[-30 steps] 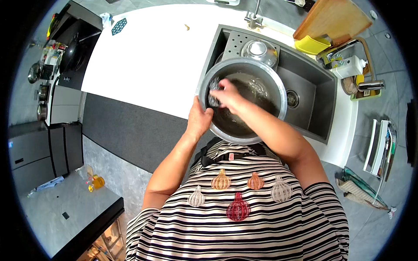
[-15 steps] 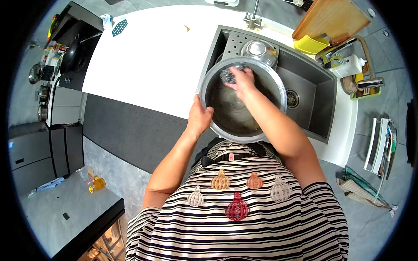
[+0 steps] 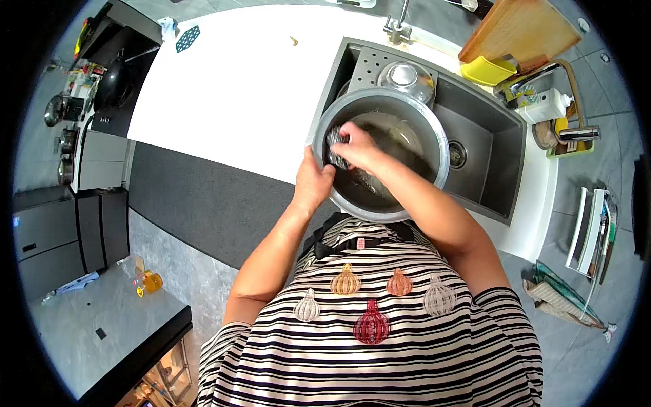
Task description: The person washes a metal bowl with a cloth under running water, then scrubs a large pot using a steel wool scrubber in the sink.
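A large round metal basin (image 3: 440, 146) with murky water in its bottom rests over the left part of the sink, close to my body. My left hand (image 3: 314, 182) grips the basin's left rim, thumb on the inside and the other fingers around the outside. Inside the basin, my right hand (image 3: 354, 147) is closed on a steel wool scrubber (image 3: 335, 144), pressed against the inner left wall. Part of the scrubber is hidden by my fingers.
Behind the basin, a glass lid (image 3: 405, 76) with a metal knob lies by a perforated drain tray (image 3: 369, 66). The grey sink (image 3: 478, 136) extends right. A faucet (image 3: 397, 30), wooden cutting board (image 3: 519, 30), yellow container (image 3: 487, 70) and white bottle (image 3: 546, 106) stand along the back and right.
My right hand has moved the scrubber from the basin's far wall toward me and left, along the inside. My left hand keeps its hold on the rim.
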`<state>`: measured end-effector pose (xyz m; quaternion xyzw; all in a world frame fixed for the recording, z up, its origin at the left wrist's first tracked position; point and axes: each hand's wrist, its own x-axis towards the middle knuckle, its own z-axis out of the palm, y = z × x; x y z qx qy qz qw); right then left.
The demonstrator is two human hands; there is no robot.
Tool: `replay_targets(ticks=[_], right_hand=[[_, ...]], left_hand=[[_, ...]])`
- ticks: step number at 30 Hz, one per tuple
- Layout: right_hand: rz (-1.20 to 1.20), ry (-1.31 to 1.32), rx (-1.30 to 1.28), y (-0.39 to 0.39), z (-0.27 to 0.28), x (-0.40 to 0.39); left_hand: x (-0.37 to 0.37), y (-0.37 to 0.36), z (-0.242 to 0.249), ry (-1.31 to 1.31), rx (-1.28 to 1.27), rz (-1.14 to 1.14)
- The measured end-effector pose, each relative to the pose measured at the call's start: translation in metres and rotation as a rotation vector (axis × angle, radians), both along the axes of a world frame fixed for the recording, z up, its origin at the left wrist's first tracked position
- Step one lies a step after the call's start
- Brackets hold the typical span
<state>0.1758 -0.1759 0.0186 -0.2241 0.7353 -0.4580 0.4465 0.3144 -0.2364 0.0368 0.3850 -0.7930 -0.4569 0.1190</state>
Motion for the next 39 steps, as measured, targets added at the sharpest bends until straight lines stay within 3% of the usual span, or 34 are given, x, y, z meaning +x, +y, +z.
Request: replay_targets(ticks=[5, 7, 9, 11, 13, 16, 17, 19, 21, 23, 26, 28, 29, 31, 32, 35, 38, 39], right_hand=[[-0.677, -0.379, -0.301, -0.009, 0.008, -0.045], [-0.757, -0.383, -0.231, -0.004, -0.001, -0.043], [-0.601, -0.280, -0.256, -0.001, -0.009, -0.030], [-0.320, -0.359, -0.122, -0.004, 0.010, -0.008], [-0.305, -0.321, -0.093, -0.013, 0.011, -0.007], [-0.755, -0.384, -0.413, -0.011, 0.000, -0.040], [-0.875, -0.406, -0.420, -0.006, -0.008, -0.047], [-0.885, -0.297, -0.200, 0.005, -0.008, -0.039], [-0.399, -0.017, 0.229, 0.016, -0.005, -0.031], [0.316, 0.263, 0.618, 0.021, 0.000, -0.024], [0.332, 0.402, 0.516, 0.020, -0.021, -0.010], [0.183, 0.656, 0.227, 0.014, -0.031, -0.002], [0.182, 0.653, 0.227, 0.009, -0.037, 0.000], [-0.106, 0.265, 0.084, -0.006, -0.037, -0.004], [-0.326, -0.073, 0.008, -0.010, -0.035, -0.011], [-0.924, -0.261, -0.280, -0.005, -0.037, -0.036], [-1.107, -0.301, -0.256, -0.004, -0.039, -0.030], [-0.950, -0.356, -0.273, -0.002, -0.039, -0.025]], left_hand=[[-0.001, -0.002, 0.003, -0.029, 0.018, -0.013], [0.001, -0.001, 0.002, -0.049, 0.059, 0.002], [0.000, -0.001, -0.005, -0.011, -0.035, 0.009], [-0.001, -0.001, -0.004, 0.008, -0.016, -0.007], [0.001, -0.002, -0.003, 0.022, -0.009, -0.021], [0.000, -0.002, -0.001, 0.010, 0.009, -0.007], [0.000, -0.001, 0.000, -0.004, 0.016, 0.000], [-0.002, 0.000, -0.003, -0.012, 0.028, 0.002], [-0.001, -0.002, -0.007, 0.041, -0.027, -0.016], [-0.001, -0.001, -0.004, 0.016, 0.035, 0.006], [-0.002, 0.001, -0.006, -0.009, 0.060, 0.034], [-0.003, 0.002, -0.001, -0.013, 0.026, 0.047], [-0.003, 0.003, 0.002, -0.021, 0.042, 0.048], [-0.003, 0.003, 0.005, -0.029, 0.056, 0.046], [-0.002, 0.002, 0.004, -0.037, 0.038, 0.029], [-0.004, 0.001, 0.009, -0.057, 0.040, 0.019], [-0.002, 0.002, 0.007, -0.045, 0.074, 0.027], [-0.002, 0.003, 0.005, -0.018, 0.088, 0.028]])
